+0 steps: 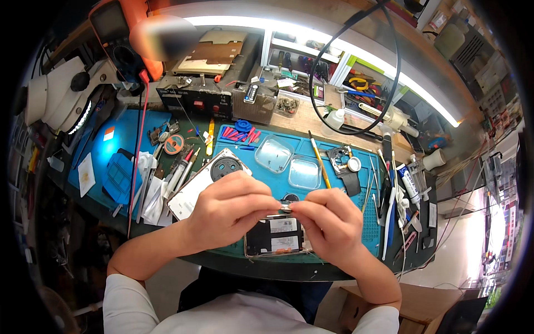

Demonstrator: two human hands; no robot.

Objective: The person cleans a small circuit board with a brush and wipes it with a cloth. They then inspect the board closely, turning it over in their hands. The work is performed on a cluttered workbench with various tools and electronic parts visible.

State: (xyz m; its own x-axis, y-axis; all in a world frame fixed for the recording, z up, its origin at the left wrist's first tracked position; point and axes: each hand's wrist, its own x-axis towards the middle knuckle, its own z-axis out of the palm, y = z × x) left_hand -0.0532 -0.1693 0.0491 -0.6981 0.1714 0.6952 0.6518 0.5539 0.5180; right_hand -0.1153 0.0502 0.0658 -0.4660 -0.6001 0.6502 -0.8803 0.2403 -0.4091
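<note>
My left hand and my right hand meet over the front of the blue work mat. Both pinch a small, thin part between their fingertips; its kind is too small to make out. Just beneath lies an opened phone, its black battery with white labels facing up. A dark round piece shows right behind the fingertips. Beyond my left hand rests a white panel bearing a black round disc, partly covered by that hand.
Two clear plastic trays with tiny parts stand behind my hands, beside a yellow stick tool. Tweezers and a white tube lie at right. A multimeter with a red lead hangs upper left. A black cable loops overhead.
</note>
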